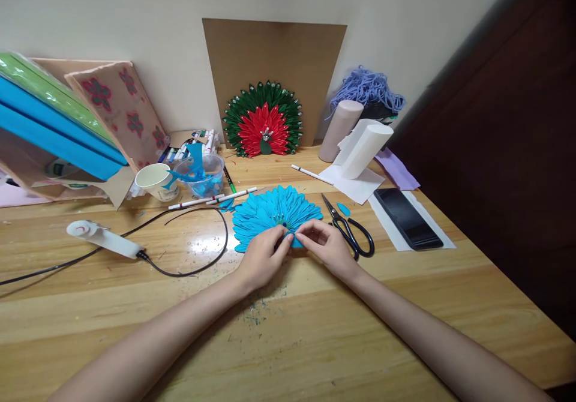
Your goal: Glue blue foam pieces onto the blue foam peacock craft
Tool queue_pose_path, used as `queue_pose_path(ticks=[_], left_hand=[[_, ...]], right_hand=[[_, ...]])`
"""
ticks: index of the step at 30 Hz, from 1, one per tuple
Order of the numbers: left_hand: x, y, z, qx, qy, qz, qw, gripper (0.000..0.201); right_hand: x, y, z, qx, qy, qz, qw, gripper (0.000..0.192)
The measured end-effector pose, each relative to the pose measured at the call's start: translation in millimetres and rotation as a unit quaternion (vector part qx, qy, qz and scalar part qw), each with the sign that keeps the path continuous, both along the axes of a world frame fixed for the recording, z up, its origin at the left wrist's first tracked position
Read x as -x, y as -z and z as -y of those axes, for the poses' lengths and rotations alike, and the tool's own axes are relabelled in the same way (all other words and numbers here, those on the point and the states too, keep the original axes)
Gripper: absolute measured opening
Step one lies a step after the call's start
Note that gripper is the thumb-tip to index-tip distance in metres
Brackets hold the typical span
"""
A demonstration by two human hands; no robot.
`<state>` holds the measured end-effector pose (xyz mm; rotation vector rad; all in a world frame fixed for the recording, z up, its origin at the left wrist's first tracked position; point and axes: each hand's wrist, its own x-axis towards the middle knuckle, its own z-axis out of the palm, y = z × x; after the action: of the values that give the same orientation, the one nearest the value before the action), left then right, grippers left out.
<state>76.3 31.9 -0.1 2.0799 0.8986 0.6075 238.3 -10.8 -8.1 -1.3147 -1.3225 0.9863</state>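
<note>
Head view shows the blue fan (pixel 270 210) lying mid-scene on the table (pixel 288 348). The left hand (pixel 265 255) and right hand (pixel 328 246) meet at its 5 o'clock edge, thumb and fingers of each drawn narrow; I cannot tell what they grip. From the fan, scissors (pixel 336 215) lie near at 3 o'clock, the phone (pixel 408 219) beyond; white roll (pixel 365 153) at 2, red-and-green fan (pixel 256 126) at 12, tub (pixel 216 175) at 10, corded white tool (pixel 110 242) at 9.

We see a craft workspace at a wooden table (pixel 382 330). We tell it by 1 pair of black-handled scissors (pixel 368 240), 2 rolls (pixel 365 150), markers (pixel 209 141) and blue yarn (pixel 369 90).
</note>
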Motion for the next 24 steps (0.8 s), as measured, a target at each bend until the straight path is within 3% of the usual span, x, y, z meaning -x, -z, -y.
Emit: queue_pose_path(ticks=[4, 9, 15, 19, 24], left_hand=[[0.4, -0.5, 0.1, -0.004, 0.01, -0.003, 1.0, 0.029], [1.0, -1.2, 0.6, 0.008, 0.027, 0.012, 1.0, 0.03], [0.7, -2.1, 0.4, 0.011, 0.019, 0.016, 1.0, 0.028], [0.9, -1.3, 0.0, 0.005, 0.01, 0.014, 1.0, 0.025], [0.8, 0.4, 0.6, -0.04, 0.015, -0.008, 0.999, 0.022]], right_hand=[[0.0, -3.8, 4.4, -0.057, -0.001, 0.092, 0.994, 0.009], [-0.9, -9.9, 7.1, -0.164, -0.001, 0.218, 0.962, 0.006], [-2.8, -8.2, 5.7, -0.262, -0.013, 0.275, 0.925, 0.01], [-2.8, -8.1, 5.8, -0.257, -0.021, 0.276, 0.926, 0.011], [-1.6, -10.3, 5.7, -0.146, -0.018, 0.224, 0.963, 0.005]])
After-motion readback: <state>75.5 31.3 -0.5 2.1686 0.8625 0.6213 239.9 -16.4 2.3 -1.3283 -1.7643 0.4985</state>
